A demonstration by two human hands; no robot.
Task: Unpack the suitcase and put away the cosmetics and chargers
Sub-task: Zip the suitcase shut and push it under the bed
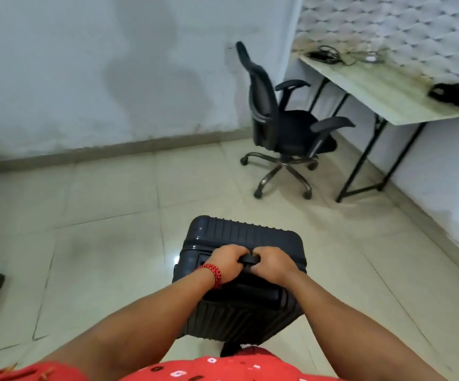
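Both hands — left hand (pixel 227 261), right hand (pixel 271 264) — curl tightly round the top handle (pixel 249 259) of the closed dark suitcase (pixel 239 273), upright on bare floor tiles (pixel 107 243), well apart from office chair (pixel 286 125) and desk (pixel 382 89).

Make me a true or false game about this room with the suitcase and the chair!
1. The left hand and the right hand both grip the handle of the suitcase. True.
2. The suitcase lies open on the floor. False: it is closed and upright.
3. A black office chair stands near the desk. True.
4. The desk top is bare. False: cables lie on it.
5. The red bracelet is on the right wrist. False: it is on the left wrist.
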